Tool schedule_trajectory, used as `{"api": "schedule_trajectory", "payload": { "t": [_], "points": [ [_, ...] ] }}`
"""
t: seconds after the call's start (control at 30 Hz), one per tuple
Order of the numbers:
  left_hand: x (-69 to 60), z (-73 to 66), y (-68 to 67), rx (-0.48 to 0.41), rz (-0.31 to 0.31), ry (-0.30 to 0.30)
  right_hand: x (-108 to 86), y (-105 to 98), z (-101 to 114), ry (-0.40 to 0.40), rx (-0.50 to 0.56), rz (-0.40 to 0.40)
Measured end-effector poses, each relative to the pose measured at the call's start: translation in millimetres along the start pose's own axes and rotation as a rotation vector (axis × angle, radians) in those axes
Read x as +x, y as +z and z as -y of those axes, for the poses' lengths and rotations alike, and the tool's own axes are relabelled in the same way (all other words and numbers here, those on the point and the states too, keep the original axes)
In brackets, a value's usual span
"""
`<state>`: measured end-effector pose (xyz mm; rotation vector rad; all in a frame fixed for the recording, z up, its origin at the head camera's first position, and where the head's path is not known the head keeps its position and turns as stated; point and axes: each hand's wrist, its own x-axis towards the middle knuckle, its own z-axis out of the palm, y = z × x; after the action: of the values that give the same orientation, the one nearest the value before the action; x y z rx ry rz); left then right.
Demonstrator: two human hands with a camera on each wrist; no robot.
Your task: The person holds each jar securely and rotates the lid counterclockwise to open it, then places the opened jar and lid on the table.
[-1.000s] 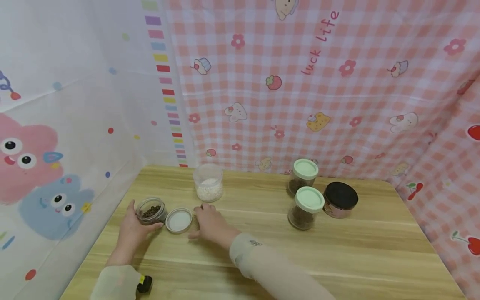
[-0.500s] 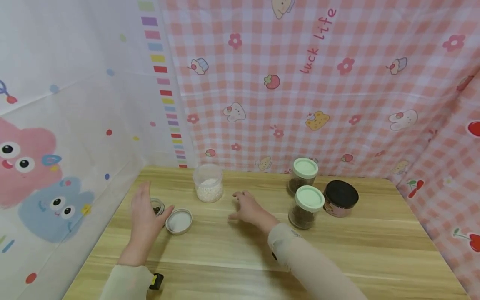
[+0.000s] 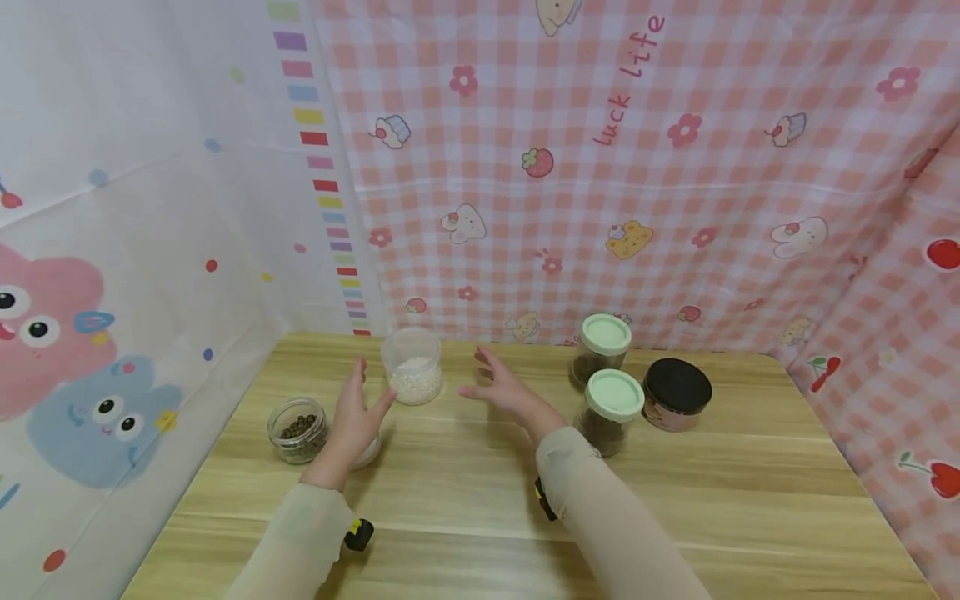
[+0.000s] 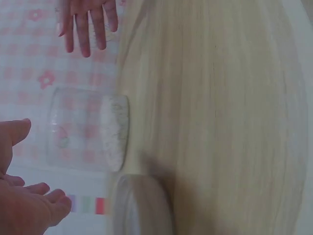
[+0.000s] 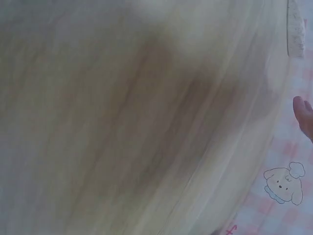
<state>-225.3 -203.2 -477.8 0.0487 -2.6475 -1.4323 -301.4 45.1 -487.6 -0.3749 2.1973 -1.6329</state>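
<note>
A clear plastic tub (image 3: 414,367) partly filled with white grains stands near the back of the table. My left hand (image 3: 352,425) is left of the tub, fingers spread, holding nothing. My right hand (image 3: 510,396) hovers to the tub's right, its fingers extended and apart from it. In the left wrist view the tub (image 4: 88,129) lies between both hands. Beneath my left hand and partly hidden by it is a round lid (image 3: 369,452). Left of that, an uncovered clear jar (image 3: 298,431) holds brown pellets.
On the right stand two clear jars with pale green lids, the rear jar (image 3: 602,346) and the front jar (image 3: 611,412). Next to them is a pink jar with a black lid (image 3: 677,394). Patterned cloth (image 3: 570,208) hangs behind the wooden table (image 3: 480,517).
My left hand has let go of the pellet jar and moved right towards the tub. My right hand has left the lid's side, moved right, then reached farther back.
</note>
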Motion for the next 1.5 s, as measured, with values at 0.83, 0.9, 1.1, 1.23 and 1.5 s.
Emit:
{"api": "schedule_trajectory", "payload": {
  "t": [0.83, 0.9, 1.1, 1.23, 1.5],
  "points": [
    [30.7, 9.5, 19.6, -0.022, 0.079, -0.059, 25.8, 52.3, 23.2, -0.016, -0.075, 0.058],
    [30.2, 9.1, 20.7, -0.026, 0.077, -0.061, 26.5, 53.5, 22.4, -0.023, -0.072, 0.043],
    [30.1, 7.9, 23.6, -0.014, 0.074, -0.075, 26.2, 50.4, 18.2, -0.023, -0.121, -0.038],
    [28.4, 7.7, 23.3, -0.004, 0.089, -0.074, 25.0, 47.0, 16.1, -0.01, -0.144, -0.044],
    [19.2, 2.0, 22.0, -0.002, 0.123, -0.067, 14.6, 37.8, 10.0, 0.014, -0.136, -0.03]
  ]
}}
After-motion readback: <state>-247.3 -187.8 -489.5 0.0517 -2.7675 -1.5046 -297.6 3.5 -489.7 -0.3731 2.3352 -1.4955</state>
